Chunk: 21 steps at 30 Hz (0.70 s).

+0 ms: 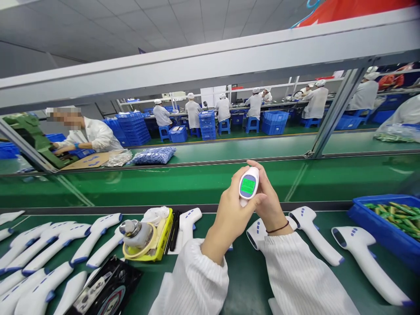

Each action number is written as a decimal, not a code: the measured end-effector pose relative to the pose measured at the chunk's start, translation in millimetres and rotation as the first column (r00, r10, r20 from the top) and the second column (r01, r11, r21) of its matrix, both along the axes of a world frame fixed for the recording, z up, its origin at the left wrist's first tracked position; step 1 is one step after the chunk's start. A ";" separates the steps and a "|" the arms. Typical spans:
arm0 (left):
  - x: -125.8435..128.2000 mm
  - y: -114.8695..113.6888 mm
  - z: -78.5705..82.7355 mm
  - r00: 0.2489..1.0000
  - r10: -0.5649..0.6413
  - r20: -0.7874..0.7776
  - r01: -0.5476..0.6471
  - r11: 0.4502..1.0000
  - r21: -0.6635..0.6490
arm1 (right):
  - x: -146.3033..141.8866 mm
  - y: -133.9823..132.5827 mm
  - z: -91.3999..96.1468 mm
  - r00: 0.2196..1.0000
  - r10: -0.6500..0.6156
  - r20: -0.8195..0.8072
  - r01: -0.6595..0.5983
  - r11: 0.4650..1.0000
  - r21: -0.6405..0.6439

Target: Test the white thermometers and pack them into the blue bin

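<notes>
Sleeves point(302, 271) — both hands point(229, 216) point(271, 201) hold a thermometer point(248, 185).

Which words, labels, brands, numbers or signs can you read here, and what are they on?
No text is legible.
Infrared thermometer: dark lines on its green screen, too small to read.
Black device: markings too blurred to read.
Other thermometers: no readable print.

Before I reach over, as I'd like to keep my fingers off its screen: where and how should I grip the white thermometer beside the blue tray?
Probably mid-way along the handle, with the right hand coming from the near side. The white thermometer lies down, its long handle slanting toward the near right, away from the screen; the blue tray crowds its far side.
</notes>
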<state>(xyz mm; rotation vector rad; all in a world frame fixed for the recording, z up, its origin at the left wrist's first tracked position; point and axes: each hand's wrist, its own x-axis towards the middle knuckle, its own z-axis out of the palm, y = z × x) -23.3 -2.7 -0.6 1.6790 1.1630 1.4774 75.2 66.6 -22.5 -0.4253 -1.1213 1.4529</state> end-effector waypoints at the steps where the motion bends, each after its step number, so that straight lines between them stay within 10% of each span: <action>1: 1.2 -2.7 2.0 1.000 -0.005 0.004 0.005 1.000 0.007 | -0.1 -1.8 1.3 0.999 0.025 -0.039 -0.026 1.000 -0.015; 21: 5.1 -19.2 12.7 0.997 0.031 -0.069 -0.027 0.998 0.052 | 0.7 -15.0 13.1 0.960 0.108 -0.260 -0.145 0.981 -0.129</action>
